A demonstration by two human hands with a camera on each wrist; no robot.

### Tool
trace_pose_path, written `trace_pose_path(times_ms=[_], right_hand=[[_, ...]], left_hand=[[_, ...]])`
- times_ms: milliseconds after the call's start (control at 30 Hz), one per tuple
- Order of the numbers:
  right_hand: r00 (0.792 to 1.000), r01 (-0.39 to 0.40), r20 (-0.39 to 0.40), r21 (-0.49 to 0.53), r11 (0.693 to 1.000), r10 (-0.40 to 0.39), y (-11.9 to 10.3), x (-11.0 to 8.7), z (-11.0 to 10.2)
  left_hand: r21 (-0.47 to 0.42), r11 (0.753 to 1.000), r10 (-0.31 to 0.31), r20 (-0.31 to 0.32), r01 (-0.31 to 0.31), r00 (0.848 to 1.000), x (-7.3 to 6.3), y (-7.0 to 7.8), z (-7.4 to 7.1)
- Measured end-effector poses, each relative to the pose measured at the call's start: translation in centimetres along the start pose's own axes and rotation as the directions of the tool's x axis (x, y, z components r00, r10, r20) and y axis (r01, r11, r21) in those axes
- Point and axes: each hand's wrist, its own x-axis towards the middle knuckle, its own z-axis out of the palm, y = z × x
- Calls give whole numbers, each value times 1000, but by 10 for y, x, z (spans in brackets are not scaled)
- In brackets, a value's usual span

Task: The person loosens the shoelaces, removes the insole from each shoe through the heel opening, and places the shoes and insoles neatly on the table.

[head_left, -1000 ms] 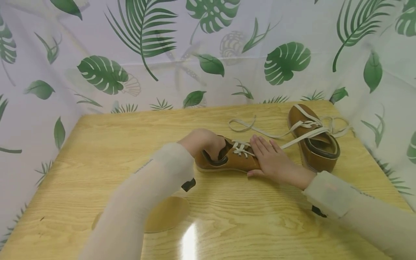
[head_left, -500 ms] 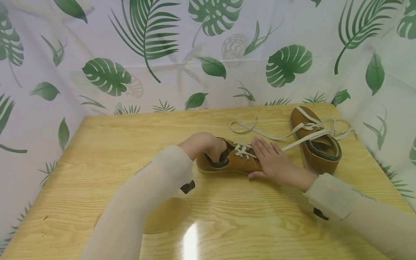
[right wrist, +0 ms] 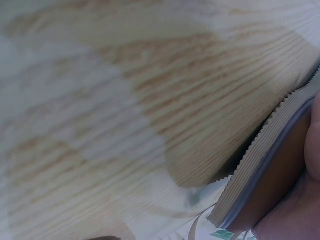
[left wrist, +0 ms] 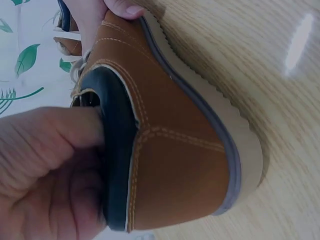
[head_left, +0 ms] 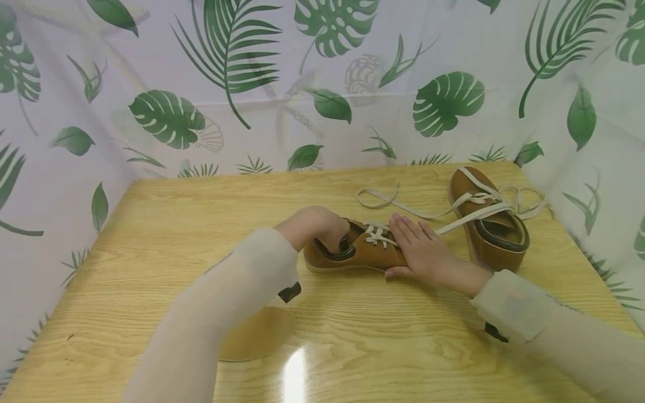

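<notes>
A brown lace-up shoe with cream laces lies in the middle of the table, its toe to the right in the head view. My left hand reaches into the foot opening at the heel end; its fingertips are hidden inside, though the left wrist view shows the hand bent beside the dark padded collar. Over the toe, my right hand holds the shoe, fingers across the top and thumb along the near side. In the right wrist view, the ridged sole edge shows beside that hand.
A second brown shoe stands at the back right, its long loose laces trailing left across the table. A flat tan rounded piece like an insole lies at the front, partly under the left forearm. Leaf-patterned cloth hangs behind the table.
The head view has shifted slightly. My left hand has moved a little inside the shoe opening; the right hand keeps its place on the toe.
</notes>
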Motion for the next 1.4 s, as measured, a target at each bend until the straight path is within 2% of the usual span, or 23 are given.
trace_pose_path(times_ms=[67,133,267,333,467,600,700,800,833,900,1000,1100,1267,1400], right_hand=[[1000,0,4,6,1000,0,0,1,1],[1000,-1,6,7,1000,1,0,1,2],[1000,-2,4,10,1000,2,1,1,3],[1000,0,-1,11,1000,0,2,1,4],[1000,12,-11,4,1000,-12,3,2,5],[1000,21,-17,1,1000,-21,3,2,5],[999,23,-25,3,1000,-23,3,1,4],[999,28,-27,4,1000,-28,2,1,3],[999,30,-26,4,1000,-30,2,1,3],[999,34,-21,5,999,-34,2,1,2],[999,31,-10,12,999,-31,2,1,2],[1000,23,-3,21,1000,-23,1,2,1],[1000,12,8,36,999,-12,1,4,-1],[1000,1,26,79,997,-3,2,4,-3]], left_hand=[[-4,1000,1,8,-1,1000,0,-2,0],[-54,999,1,-1,-1,1000,0,-4,1],[-175,982,67,-51,-75,996,1,-14,4],[-235,964,114,-55,-124,992,2,-19,4],[-395,904,162,-40,-164,986,1,-29,3],[-579,793,178,-77,-190,981,0,-38,5],[-717,664,180,-124,-213,976,0,-44,8],[-798,556,182,-155,-232,971,0,-49,11],[-818,526,182,-160,-233,970,0,-50,12],[-843,486,175,-163,-229,971,0,-52,12],[-865,450,154,-168,-221,974,-3,-56,11],[-876,434,129,-170,-210,977,-8,-62,9],[-876,447,112,-146,-181,983,-19,-72,8],[-879,447,102,-132,-164,986,-22,-73,7]])
